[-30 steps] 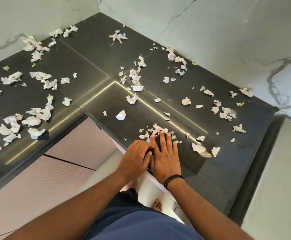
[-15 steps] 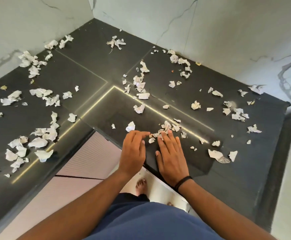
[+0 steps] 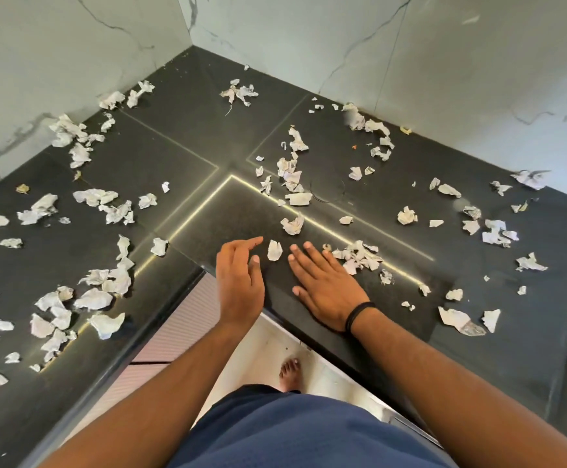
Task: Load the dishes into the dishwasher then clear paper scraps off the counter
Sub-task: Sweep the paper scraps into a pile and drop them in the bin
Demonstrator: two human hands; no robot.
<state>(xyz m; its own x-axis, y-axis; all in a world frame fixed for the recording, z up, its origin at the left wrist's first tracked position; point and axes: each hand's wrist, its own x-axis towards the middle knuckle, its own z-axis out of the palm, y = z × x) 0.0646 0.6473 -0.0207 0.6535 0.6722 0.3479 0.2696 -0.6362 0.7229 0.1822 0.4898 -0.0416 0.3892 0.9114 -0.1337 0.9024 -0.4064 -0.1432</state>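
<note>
1. Since a second earlier our hands had parted and reached further in, leaving the counter's edge.
2. Our right hand [image 3: 329, 292] lay flat and open on the counter [image 3: 208, 136], fingers spread, likely to rake the small heap of scraps [image 3: 358, 258] just beside it.
3. Our left hand [image 3: 240, 282] hovered cupped, empty, beside one loose scrap [image 3: 274, 250], probably as a backstop.
4. Paper scraps littered the whole counter; no dishwasher was visible.

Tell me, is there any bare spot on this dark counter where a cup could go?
Yes. The counter is bare in the far corner, between the two marble walls, and near the front right edge beside the right hand's wrist. It is crowded on the left side, around the scrap pile by the right fingertips, and toward the right wall.
</note>
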